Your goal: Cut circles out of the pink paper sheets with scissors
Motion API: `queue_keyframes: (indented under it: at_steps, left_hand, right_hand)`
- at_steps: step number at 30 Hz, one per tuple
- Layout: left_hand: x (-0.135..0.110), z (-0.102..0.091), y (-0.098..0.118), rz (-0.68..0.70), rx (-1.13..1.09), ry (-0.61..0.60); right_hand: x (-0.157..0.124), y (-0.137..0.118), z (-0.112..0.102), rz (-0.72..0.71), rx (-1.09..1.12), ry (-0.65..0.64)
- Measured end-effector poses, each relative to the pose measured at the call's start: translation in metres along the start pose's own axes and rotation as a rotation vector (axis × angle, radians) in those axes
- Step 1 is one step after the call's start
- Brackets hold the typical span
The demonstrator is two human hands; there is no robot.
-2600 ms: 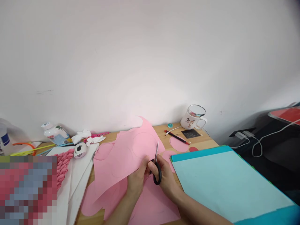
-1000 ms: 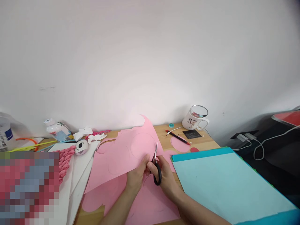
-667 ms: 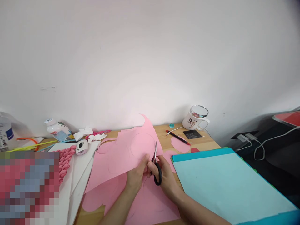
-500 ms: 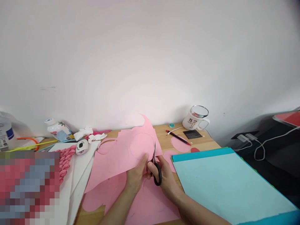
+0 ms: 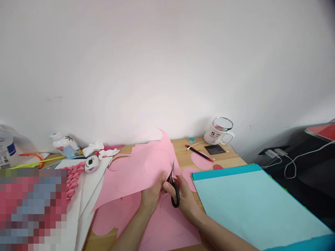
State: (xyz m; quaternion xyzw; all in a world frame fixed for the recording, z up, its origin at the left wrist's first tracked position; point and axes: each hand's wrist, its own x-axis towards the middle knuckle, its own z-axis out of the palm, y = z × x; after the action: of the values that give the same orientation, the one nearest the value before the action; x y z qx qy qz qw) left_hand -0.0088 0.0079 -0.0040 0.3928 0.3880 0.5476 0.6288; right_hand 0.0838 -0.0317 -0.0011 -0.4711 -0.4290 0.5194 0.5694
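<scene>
My left hand (image 5: 152, 195) pinches the near edge of a large pink paper sheet (image 5: 136, 170) and holds it tilted up off the table. Faint circles are drawn on the sheet. My right hand (image 5: 184, 197) has its fingers through the black handles of a pair of scissors (image 5: 174, 184). The blades point up and away and bite into the sheet's edge beside a drawn circle. More pink paper (image 5: 167, 226) lies flat under both hands.
A light blue paper stack (image 5: 251, 205) lies to the right. A white mug (image 5: 218, 131), a red pencil (image 5: 198, 153) and a pink paper disc (image 5: 201, 161) sit at the back right. White sheets (image 5: 86, 195), a punch (image 5: 91, 164) and a bottle (image 5: 62, 145) lie left.
The scissors have crept a little along the drawn circle, and my left hand has turned and lifted the pink sheet slightly. Everything else on the table stays put.
</scene>
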Motion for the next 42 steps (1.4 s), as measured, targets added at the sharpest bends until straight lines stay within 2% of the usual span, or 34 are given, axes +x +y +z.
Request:
queue_keyframes:
  at_steps: [12, 22, 28, 34, 42]
  left_hand:
    - [-0.001, 0.000, -0.001, -0.074, -0.024, -0.025]
    - [-0.001, -0.001, -0.001, -0.143, -0.018, -0.017]
    - [-0.002, 0.000, 0.000, -0.146, -0.020, -0.001]
    - [0.000, -0.002, -0.002, -0.132, -0.002, -0.041]
    - [0.000, -0.003, -0.002, -0.178, 0.023, -0.021]
  right_hand:
    - [-0.001, 0.005, -0.001, 0.005, 0.011, 0.007]
    - [0.000, -0.001, 0.001, 0.008, 0.031, 0.001]
    - [0.000, 0.003, 0.000, -0.008, 0.058, -0.014]
    - [0.000, 0.005, 0.000, -0.007, 0.089, -0.022]
    - [0.001, 0.009, 0.000, -0.001, 0.126, -0.052]
